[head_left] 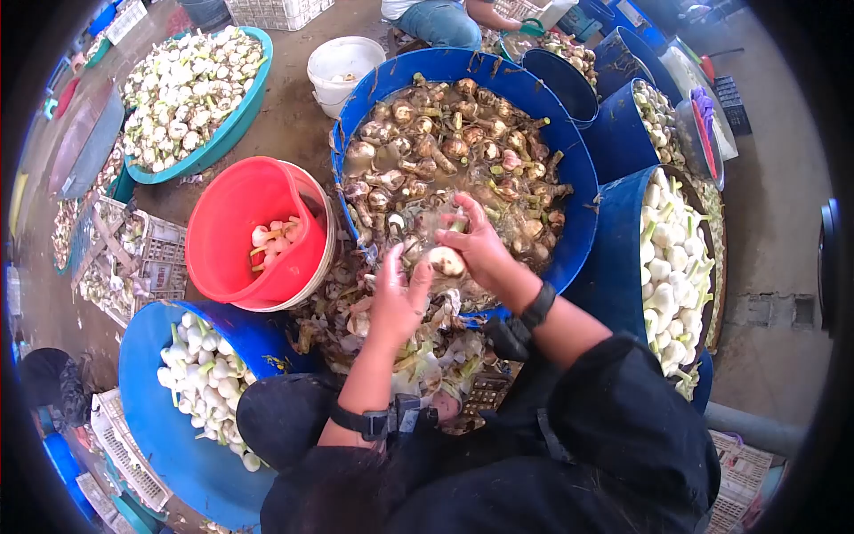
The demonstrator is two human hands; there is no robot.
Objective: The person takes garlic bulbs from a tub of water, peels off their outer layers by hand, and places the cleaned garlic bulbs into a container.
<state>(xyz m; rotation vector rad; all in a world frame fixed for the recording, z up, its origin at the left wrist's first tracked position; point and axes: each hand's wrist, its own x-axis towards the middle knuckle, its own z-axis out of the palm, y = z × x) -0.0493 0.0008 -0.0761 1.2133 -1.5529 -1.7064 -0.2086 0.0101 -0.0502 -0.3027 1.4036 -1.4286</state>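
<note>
My right hand [487, 254] grips a garlic bulb [447, 261], its pale rounded end down and its green stem up between thumb and fingers. My left hand [397, 303] is beside the bulb, thumb and fingers apart, with nothing visible in it. Both hands are over the near edge of a blue tub [583, 214] full of murky water and unpeeled, brownish garlic bulbs [454, 147]. Loose peeled skins [436, 343] lie heaped below my hands, between the tub and my legs.
A red bucket [213, 227] with a few bulbs stands left, inside a white one. Blue containers of white garlic flank me at lower left [142, 392] and right [614, 240]. Further off are a white bucket [334, 93], a teal basin [262, 84] heaped with garlic, and a seated person [440, 22].
</note>
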